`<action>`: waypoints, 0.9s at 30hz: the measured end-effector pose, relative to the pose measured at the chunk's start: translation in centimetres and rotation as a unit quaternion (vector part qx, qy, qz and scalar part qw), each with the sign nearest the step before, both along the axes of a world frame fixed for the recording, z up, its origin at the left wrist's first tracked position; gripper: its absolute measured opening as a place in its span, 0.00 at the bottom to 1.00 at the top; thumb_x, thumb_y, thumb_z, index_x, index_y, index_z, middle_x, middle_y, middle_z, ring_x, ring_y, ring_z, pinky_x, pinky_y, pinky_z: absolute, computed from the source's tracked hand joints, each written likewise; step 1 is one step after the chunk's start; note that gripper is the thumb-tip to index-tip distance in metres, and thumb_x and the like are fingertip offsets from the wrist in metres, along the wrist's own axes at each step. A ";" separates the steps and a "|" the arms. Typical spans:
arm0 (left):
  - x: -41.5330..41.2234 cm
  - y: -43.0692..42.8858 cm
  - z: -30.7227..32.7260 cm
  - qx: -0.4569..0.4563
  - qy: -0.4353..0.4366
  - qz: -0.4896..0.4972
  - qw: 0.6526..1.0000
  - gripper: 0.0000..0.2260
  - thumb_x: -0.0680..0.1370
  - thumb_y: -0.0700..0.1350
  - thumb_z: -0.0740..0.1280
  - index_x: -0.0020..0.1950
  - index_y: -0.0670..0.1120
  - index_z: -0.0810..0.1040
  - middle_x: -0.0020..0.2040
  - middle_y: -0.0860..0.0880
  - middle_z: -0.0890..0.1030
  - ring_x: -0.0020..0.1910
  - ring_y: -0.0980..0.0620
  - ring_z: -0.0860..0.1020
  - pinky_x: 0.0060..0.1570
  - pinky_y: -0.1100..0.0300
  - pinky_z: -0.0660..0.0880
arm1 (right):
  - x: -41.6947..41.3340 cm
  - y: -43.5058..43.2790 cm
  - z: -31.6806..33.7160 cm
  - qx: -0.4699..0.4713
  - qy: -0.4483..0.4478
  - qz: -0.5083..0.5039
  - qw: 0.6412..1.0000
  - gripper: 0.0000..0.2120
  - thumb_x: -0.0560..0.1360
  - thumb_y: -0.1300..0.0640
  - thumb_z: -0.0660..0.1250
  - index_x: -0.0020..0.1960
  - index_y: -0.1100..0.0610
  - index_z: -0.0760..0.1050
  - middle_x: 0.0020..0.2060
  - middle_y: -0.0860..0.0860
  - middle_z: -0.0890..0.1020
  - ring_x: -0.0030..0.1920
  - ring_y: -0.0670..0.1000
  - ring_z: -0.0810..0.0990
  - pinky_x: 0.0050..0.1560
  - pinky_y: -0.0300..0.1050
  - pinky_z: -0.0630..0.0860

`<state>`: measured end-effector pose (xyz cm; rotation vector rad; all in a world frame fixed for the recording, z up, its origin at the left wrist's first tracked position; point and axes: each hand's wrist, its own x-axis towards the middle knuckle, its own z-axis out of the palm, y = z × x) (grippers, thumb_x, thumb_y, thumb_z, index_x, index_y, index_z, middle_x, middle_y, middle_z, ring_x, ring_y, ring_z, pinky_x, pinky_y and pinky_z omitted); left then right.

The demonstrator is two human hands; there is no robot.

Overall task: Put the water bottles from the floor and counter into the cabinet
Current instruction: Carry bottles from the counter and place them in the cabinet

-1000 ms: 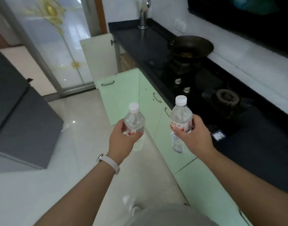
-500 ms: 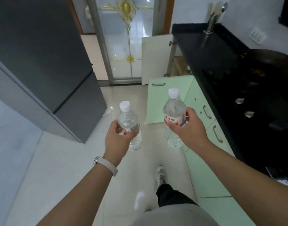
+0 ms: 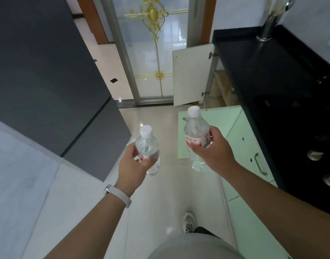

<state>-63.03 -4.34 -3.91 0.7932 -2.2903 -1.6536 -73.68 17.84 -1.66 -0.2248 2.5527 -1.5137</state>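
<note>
Over a glossy tiled kitchen floor (image 3: pixel 160 193), a person stands with one white shoe (image 3: pixel 188 220) forward and a pale wristband (image 3: pixel 117 195) on the left arm. The left hand (image 3: pixel 131 163) curls around the lower half of a clear water bottle (image 3: pixel 147 144), upright and capped. The right hand (image 3: pixel 214 152) grips a red-labelled water bottle (image 3: pixel 196 128) at its label, slightly higher, the two bottles apart. Just beyond, a pale green cabinet door (image 3: pixel 222 124) stands open below the black tabletop (image 3: pixel 254 58). Farther on, a white cabinet door (image 3: pixel 190 75) hangs open beside a gold-ornamented glass door (image 3: pixel 154 53). A dark grey refrigerator (image 3: pixel 48 81) fills the left.
</note>
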 end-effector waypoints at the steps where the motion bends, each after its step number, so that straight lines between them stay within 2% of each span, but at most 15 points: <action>1: -1.1 -0.1 0.1 -0.001 0.000 -0.002 1.000 0.22 0.70 0.44 0.80 0.56 0.60 0.75 0.54 0.60 0.82 0.54 0.67 0.78 0.53 0.66 0.74 | -1.5 -0.2 0.1 -0.002 0.001 0.003 1.000 0.21 0.67 0.46 0.77 0.54 0.41 0.69 0.46 0.38 0.80 0.44 0.38 0.79 0.48 0.46 0.79; 8: -7.4 -1.9 0.8 0.008 0.021 0.019 1.000 0.20 0.71 0.40 0.79 0.56 0.56 0.76 0.54 0.57 0.83 0.55 0.63 0.79 0.42 0.79 0.71 | -8.8 -3.0 0.9 -0.010 0.016 0.027 0.999 0.20 0.67 0.46 0.78 0.53 0.44 0.71 0.44 0.40 0.81 0.43 0.42 0.80 0.48 0.49 0.81; 11: -9.1 -3.8 0.9 0.019 0.026 0.025 0.999 0.21 0.71 0.40 0.79 0.59 0.54 0.77 0.54 0.57 0.83 0.56 0.60 0.79 0.44 0.76 0.73 | -10.8 -4.7 1.2 0.006 0.014 0.041 0.999 0.20 0.67 0.46 0.78 0.52 0.44 0.70 0.43 0.41 0.80 0.43 0.43 0.80 0.48 0.51 0.80; 15: -11.6 -7.4 -0.2 0.014 0.025 0.040 0.999 0.24 0.70 0.44 0.81 0.62 0.52 0.77 0.56 0.56 0.83 0.57 0.57 0.80 0.55 0.62 0.76 | -13.4 -7.8 0.8 0.016 0.018 0.059 0.998 0.22 0.65 0.45 0.78 0.54 0.44 0.70 0.45 0.41 0.80 0.44 0.44 0.80 0.49 0.52 0.80; 18: -13.7 -10.8 -1.3 0.027 0.025 0.047 0.998 0.23 0.69 0.45 0.81 0.60 0.55 0.78 0.55 0.56 0.83 0.56 0.55 0.81 0.56 0.59 0.76 | -15.4 -10.9 0.2 0.028 0.015 0.050 0.998 0.23 0.65 0.45 0.79 0.53 0.43 0.70 0.44 0.40 0.79 0.43 0.41 0.79 0.49 0.49 0.80; 21: -16.2 -15.2 -3.0 0.029 0.011 0.028 0.999 0.23 0.69 0.48 0.81 0.61 0.54 0.78 0.55 0.56 0.84 0.56 0.54 0.81 0.57 0.56 0.77 | -17.6 -14.7 -0.7 0.040 0.011 0.041 0.998 0.25 0.64 0.41 0.78 0.54 0.43 0.70 0.46 0.40 0.80 0.44 0.42 0.80 0.50 0.50 0.81; 24: -18.8 -20.0 -3.8 0.031 0.003 0.005 0.999 0.22 0.69 0.49 0.81 0.60 0.55 0.79 0.54 0.57 0.84 0.55 0.56 0.81 0.53 0.59 0.77 | -20.0 -19.2 -1.5 0.037 -0.006 0.012 0.999 0.27 0.61 0.37 0.76 0.55 0.42 0.71 0.46 0.39 0.80 0.45 0.43 0.81 0.50 0.51 0.82; 27: -21.7 -24.8 -3.8 0.048 0.009 -0.007 0.999 0.18 0.70 0.46 0.81 0.55 0.57 0.79 0.51 0.58 0.84 0.52 0.59 0.81 0.47 0.65 0.74 | -22.1 -23.8 -1.1 0.036 -0.020 -0.012 0.999 0.23 0.62 0.39 0.77 0.51 0.39 0.70 0.46 0.38 0.80 0.46 0.44 0.81 0.50 0.48 0.81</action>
